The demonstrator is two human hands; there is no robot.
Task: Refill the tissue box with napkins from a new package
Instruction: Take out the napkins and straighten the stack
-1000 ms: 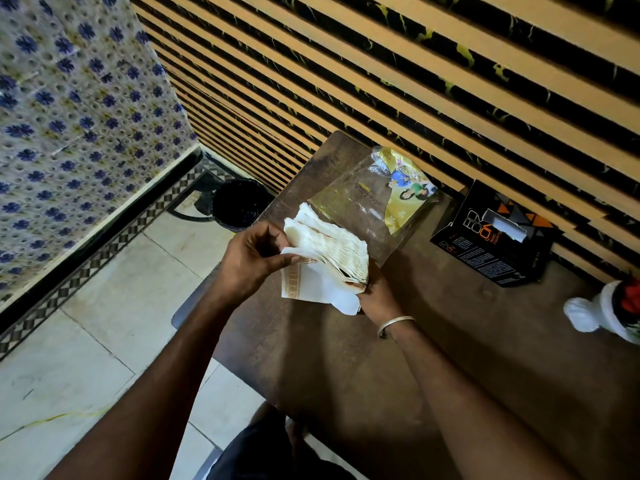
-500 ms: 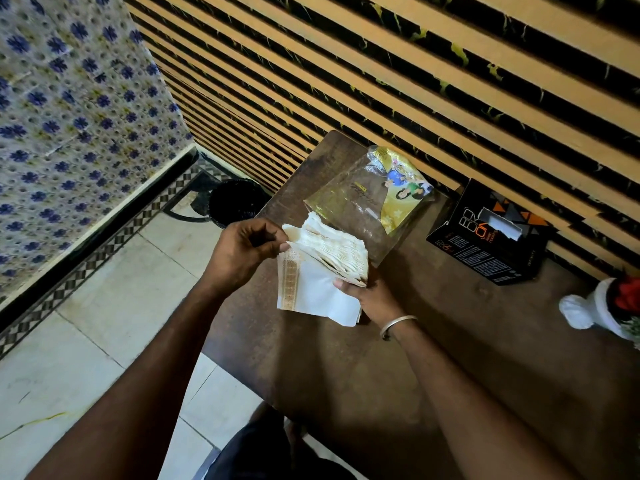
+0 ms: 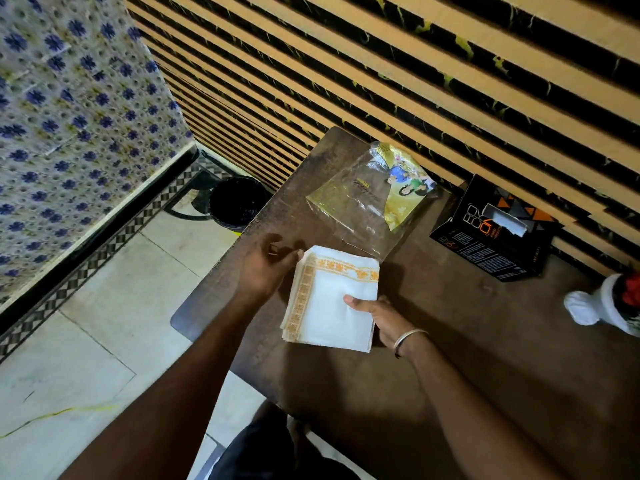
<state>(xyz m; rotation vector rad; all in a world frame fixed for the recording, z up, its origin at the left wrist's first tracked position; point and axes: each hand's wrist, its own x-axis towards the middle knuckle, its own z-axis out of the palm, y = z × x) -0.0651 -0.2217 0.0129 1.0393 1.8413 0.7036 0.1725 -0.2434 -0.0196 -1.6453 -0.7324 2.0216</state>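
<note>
Napkin stack sits squared and flat over the brown table, held by the right hand with thumb pressed on top and fingers hidden under it, probably so it stays neat for loading. Left hand is loosely curled, fingertips touching the stack's left corner, likely aligning edges. Emptied clear package lies just beyond; black tissue box waits well apart by the slatted wall, unfilled.
</note>
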